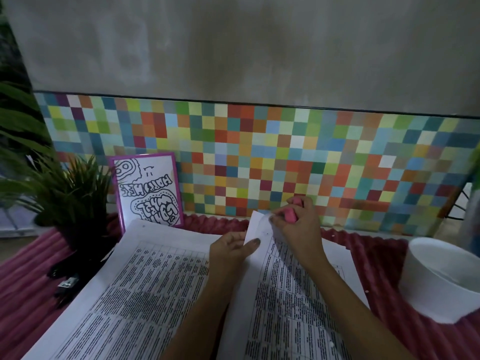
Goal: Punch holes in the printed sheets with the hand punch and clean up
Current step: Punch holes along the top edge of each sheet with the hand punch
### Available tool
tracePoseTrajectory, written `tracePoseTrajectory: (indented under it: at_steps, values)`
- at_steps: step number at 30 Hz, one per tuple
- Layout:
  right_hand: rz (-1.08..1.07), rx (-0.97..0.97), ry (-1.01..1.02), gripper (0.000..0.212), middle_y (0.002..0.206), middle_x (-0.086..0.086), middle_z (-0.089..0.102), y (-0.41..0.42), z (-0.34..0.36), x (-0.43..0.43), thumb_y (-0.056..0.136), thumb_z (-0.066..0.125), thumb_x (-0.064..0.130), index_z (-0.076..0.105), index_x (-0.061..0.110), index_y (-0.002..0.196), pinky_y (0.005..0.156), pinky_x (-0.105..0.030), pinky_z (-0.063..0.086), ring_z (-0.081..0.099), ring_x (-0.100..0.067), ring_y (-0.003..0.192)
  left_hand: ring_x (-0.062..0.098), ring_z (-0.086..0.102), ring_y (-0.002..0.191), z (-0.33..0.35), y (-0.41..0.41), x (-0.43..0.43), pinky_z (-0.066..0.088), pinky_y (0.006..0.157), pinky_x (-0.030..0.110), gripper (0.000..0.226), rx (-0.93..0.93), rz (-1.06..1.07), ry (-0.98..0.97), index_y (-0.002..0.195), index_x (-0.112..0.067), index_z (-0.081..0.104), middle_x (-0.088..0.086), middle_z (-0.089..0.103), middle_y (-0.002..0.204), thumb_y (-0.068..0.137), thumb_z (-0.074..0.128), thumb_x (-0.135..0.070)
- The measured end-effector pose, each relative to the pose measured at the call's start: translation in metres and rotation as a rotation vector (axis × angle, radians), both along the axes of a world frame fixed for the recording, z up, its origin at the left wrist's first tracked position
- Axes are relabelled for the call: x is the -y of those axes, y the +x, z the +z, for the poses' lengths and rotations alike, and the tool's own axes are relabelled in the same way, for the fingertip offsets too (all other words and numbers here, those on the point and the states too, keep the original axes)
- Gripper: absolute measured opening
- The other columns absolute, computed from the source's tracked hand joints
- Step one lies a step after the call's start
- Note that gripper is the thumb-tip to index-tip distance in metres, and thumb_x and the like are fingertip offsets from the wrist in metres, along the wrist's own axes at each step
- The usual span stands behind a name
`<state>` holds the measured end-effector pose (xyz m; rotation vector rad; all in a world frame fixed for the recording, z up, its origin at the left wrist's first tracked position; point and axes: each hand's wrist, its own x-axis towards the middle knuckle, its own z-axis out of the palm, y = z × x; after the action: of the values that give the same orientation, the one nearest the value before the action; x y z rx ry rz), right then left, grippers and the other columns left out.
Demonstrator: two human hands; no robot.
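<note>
Printed sheets (145, 294) lie centre; plant (65, 193) behind-left; bowl (439, 279) right; card (148, 190) behind

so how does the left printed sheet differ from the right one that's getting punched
The left sheet lies flat on the red cloth, while the right sheet has its far edge lifted. No hand grips the left sheet. The left hand pinches the right sheet's far edge, and the right hand holds the pink punch at it. Both are white pages with dense printed tables.
</note>
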<state>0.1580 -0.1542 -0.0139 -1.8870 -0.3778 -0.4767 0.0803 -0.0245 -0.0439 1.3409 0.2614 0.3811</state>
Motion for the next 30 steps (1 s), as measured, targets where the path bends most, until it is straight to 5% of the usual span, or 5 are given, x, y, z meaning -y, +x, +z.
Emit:
tracePoseTrajectory:
  at_steps: [8,13,17,24,30]
  values:
    - [-0.012,0.002,0.099,0.029,0.110,0.000,0.048,-0.005,0.001,-0.002,0.073,0.078,0.002,0.059,0.023,0.066,0.074,-0.008,0.038,0.052,-0.007,0.093,0.029,0.071,0.078,-0.002,0.000,0.002,0.058,0.071,0.035,0.021,-0.002,-0.012,-0.015,0.096,0.004,0.067,0.017,0.075,0.087,0.078,0.076,-0.003]
    - [-0.038,0.008,0.076,0.013,0.107,0.002,0.045,-0.002,-0.003,-0.001,0.072,0.079,0.002,0.067,0.008,0.071,0.072,-0.001,0.036,0.047,0.014,0.089,0.029,0.071,0.078,-0.001,-0.001,0.002,0.058,0.068,0.034,0.022,0.011,-0.029,-0.021,0.098,0.005,0.067,0.017,0.075,0.087,0.079,0.075,-0.003]
    - [-0.014,0.001,0.076,0.022,0.106,0.002,0.045,0.002,-0.003,-0.001,0.070,0.081,0.003,0.062,0.012,0.066,0.074,-0.013,0.041,0.051,0.002,0.087,0.041,0.070,0.087,-0.003,0.000,0.002,0.057,0.074,0.045,0.023,0.005,-0.024,-0.038,0.098,0.004,0.066,0.018,0.074,0.088,0.079,0.075,-0.004]
    - [0.105,-0.005,-0.151,0.019,0.106,0.001,0.044,-0.002,0.009,-0.002,0.070,0.083,0.009,0.066,0.002,0.075,0.082,-0.023,0.045,0.049,-0.001,0.088,0.006,0.053,0.097,-0.004,0.003,0.011,0.040,0.083,0.010,0.035,0.284,0.255,0.782,0.114,-0.016,0.060,-0.006,0.057,0.107,0.083,0.074,-0.015]
    - [0.097,0.010,-0.104,0.018,0.100,0.007,0.045,-0.007,0.015,-0.012,0.068,0.085,0.009,0.067,0.010,0.070,0.075,-0.011,0.040,0.048,0.004,0.086,-0.008,0.066,0.081,0.002,-0.002,0.014,0.049,0.073,0.007,0.019,0.243,0.233,0.373,0.099,-0.024,0.069,-0.024,0.070,0.078,0.088,0.068,-0.009]
